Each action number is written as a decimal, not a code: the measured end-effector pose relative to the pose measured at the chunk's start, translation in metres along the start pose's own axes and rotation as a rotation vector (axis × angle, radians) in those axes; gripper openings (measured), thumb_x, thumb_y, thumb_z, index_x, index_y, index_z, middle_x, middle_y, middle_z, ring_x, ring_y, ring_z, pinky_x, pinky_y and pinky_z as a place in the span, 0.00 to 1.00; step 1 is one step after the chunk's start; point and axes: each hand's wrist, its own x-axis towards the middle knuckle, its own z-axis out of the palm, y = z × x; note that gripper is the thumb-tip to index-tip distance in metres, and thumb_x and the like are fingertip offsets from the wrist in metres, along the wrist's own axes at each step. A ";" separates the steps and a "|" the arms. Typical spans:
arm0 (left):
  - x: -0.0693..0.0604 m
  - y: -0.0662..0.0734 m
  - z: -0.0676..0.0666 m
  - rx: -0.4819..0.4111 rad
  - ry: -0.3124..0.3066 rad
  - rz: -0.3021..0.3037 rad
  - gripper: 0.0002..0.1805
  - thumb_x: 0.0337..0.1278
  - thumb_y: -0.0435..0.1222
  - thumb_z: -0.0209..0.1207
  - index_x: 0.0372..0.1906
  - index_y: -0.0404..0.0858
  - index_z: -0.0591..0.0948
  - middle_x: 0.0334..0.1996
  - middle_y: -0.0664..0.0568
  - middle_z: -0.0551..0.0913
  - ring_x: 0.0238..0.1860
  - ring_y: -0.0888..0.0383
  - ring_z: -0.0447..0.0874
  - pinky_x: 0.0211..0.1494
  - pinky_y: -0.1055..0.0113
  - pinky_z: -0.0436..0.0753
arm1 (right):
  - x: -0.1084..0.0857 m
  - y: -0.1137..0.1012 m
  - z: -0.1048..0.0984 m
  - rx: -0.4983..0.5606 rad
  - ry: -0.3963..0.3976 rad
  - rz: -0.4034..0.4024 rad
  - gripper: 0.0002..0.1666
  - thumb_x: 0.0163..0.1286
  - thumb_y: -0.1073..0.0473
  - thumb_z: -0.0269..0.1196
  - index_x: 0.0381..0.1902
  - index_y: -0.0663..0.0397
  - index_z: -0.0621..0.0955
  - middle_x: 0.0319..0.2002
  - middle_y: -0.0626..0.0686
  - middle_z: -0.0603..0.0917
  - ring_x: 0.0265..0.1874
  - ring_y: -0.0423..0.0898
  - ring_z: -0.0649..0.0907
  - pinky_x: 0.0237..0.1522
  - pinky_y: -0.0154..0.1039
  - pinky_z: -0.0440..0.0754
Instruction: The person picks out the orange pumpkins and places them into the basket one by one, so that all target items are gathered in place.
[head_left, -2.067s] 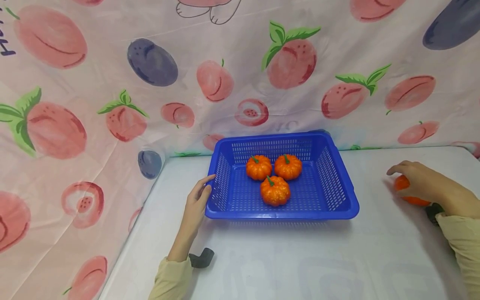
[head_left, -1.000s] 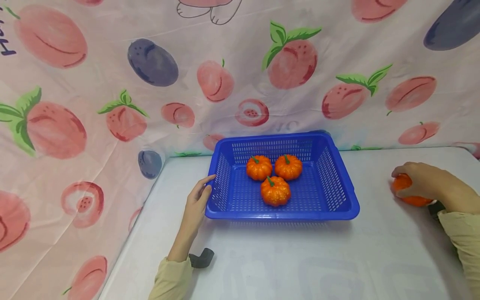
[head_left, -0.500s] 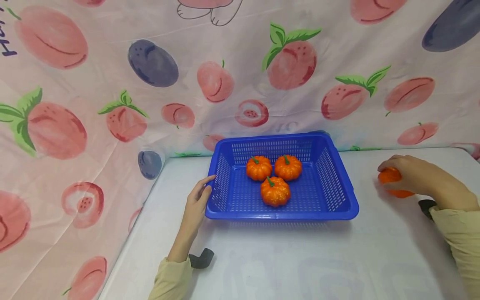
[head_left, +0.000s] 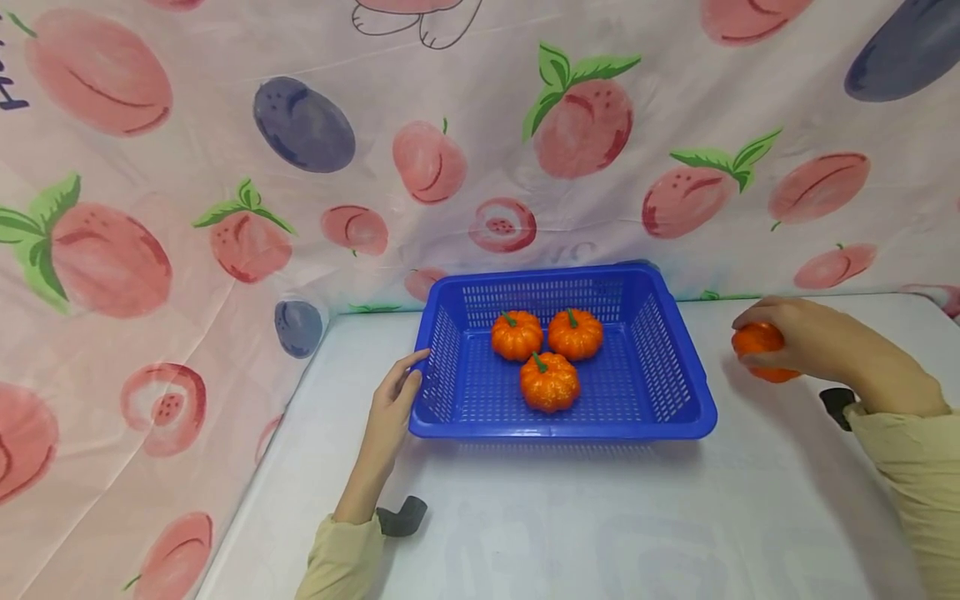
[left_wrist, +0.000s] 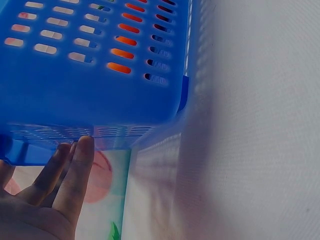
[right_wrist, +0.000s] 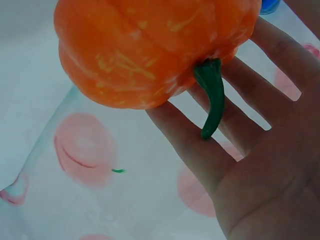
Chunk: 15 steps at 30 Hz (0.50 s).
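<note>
A blue plastic basket (head_left: 558,432) stands on the white table with three small orange pumpkins (head_left: 550,382) inside, each with a green stem. At its left side is my left hand (head_left: 390,408); the fingertips touch the rim. In the left wrist view, these fingers (left_wrist: 75,185) look nearly straight against the basket's outer wall (left_wrist: 90,95). To the right of the basket, my right hand (head_left: 810,337) grips another orange pumpkin (head_left: 757,340) from above. The right wrist view shows this pumpkin (right_wrist: 150,55) with its green stem beside the spread fingers (right_wrist: 195,145); the thumb is mostly out of sight there.
A cloth (head_left: 480,158) printed with peaches and plums hangs behind and to the left of the white table (head_left: 562,517). Dark wrist mounts (head_left: 402,517) show beside both forearms. The basket's right rim lies between the right hand and the pumpkins inside.
The right hand has closed round the pumpkin at the right and carried it left and slightly back, nearer the basket. The left hand, the basket and its pumpkins have stayed in place.
</note>
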 end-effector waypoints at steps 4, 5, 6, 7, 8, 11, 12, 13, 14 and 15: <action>0.000 0.000 0.000 -0.004 -0.001 0.007 0.21 0.78 0.43 0.46 0.68 0.44 0.72 0.67 0.45 0.73 0.62 0.49 0.74 0.55 0.74 0.75 | 0.003 -0.008 -0.004 0.005 0.003 -0.013 0.24 0.53 0.58 0.77 0.48 0.60 0.84 0.45 0.61 0.84 0.39 0.55 0.82 0.41 0.56 0.84; 0.000 0.000 0.000 -0.004 -0.002 0.008 0.21 0.78 0.43 0.46 0.68 0.44 0.72 0.67 0.45 0.73 0.62 0.49 0.74 0.55 0.74 0.75 | 0.004 -0.010 -0.005 0.005 0.005 -0.017 0.24 0.53 0.58 0.77 0.48 0.60 0.84 0.45 0.61 0.84 0.39 0.55 0.82 0.40 0.56 0.84; 0.000 0.000 0.000 -0.002 -0.002 0.008 0.21 0.78 0.43 0.46 0.68 0.44 0.72 0.67 0.45 0.72 0.63 0.49 0.74 0.56 0.74 0.75 | 0.005 -0.012 -0.007 0.005 0.007 -0.020 0.25 0.53 0.57 0.77 0.48 0.60 0.84 0.44 0.61 0.84 0.39 0.54 0.82 0.40 0.56 0.84; 0.000 0.000 0.000 0.000 -0.002 0.008 0.21 0.78 0.43 0.46 0.68 0.44 0.72 0.67 0.45 0.72 0.63 0.49 0.74 0.56 0.74 0.75 | 0.005 -0.013 -0.008 0.005 0.009 -0.025 0.25 0.53 0.57 0.77 0.48 0.60 0.84 0.44 0.61 0.84 0.38 0.54 0.82 0.40 0.55 0.84; 0.000 0.000 0.000 0.001 -0.003 0.007 0.21 0.78 0.43 0.46 0.68 0.44 0.72 0.68 0.45 0.72 0.63 0.49 0.74 0.56 0.74 0.75 | 0.006 -0.016 -0.009 0.005 0.014 -0.030 0.25 0.53 0.57 0.77 0.48 0.60 0.84 0.44 0.60 0.84 0.39 0.54 0.82 0.40 0.55 0.84; 0.000 0.000 0.000 0.001 -0.005 0.005 0.21 0.78 0.43 0.46 0.68 0.44 0.72 0.68 0.46 0.72 0.64 0.49 0.74 0.56 0.74 0.75 | 0.008 -0.022 -0.013 0.008 0.025 -0.040 0.25 0.54 0.57 0.77 0.48 0.60 0.84 0.46 0.61 0.84 0.40 0.55 0.82 0.41 0.56 0.84; 0.000 0.000 0.000 0.001 -0.006 0.004 0.21 0.78 0.43 0.46 0.68 0.45 0.72 0.68 0.46 0.72 0.64 0.50 0.73 0.56 0.75 0.75 | 0.008 -0.024 -0.014 0.010 0.027 -0.037 0.25 0.54 0.56 0.77 0.49 0.60 0.84 0.47 0.62 0.83 0.41 0.56 0.82 0.41 0.56 0.84; 0.000 0.000 0.000 0.002 -0.007 0.003 0.21 0.78 0.43 0.46 0.69 0.45 0.72 0.68 0.46 0.71 0.64 0.50 0.73 0.57 0.75 0.75 | 0.008 -0.026 -0.016 0.012 0.027 -0.036 0.25 0.54 0.56 0.76 0.49 0.60 0.84 0.48 0.62 0.83 0.42 0.57 0.82 0.42 0.56 0.84; 0.000 0.000 0.000 0.002 -0.008 0.002 0.21 0.78 0.44 0.46 0.69 0.45 0.72 0.69 0.47 0.71 0.65 0.50 0.73 0.57 0.75 0.75 | 0.008 -0.029 -0.017 0.015 0.027 -0.033 0.26 0.54 0.57 0.76 0.50 0.59 0.84 0.48 0.63 0.83 0.43 0.58 0.82 0.42 0.57 0.84; 0.000 0.000 -0.001 0.001 -0.008 0.002 0.21 0.78 0.44 0.46 0.69 0.45 0.72 0.68 0.46 0.71 0.64 0.50 0.73 0.57 0.74 0.75 | 0.009 -0.031 -0.018 0.018 0.024 -0.029 0.26 0.55 0.57 0.76 0.51 0.59 0.84 0.49 0.63 0.83 0.44 0.59 0.81 0.43 0.57 0.83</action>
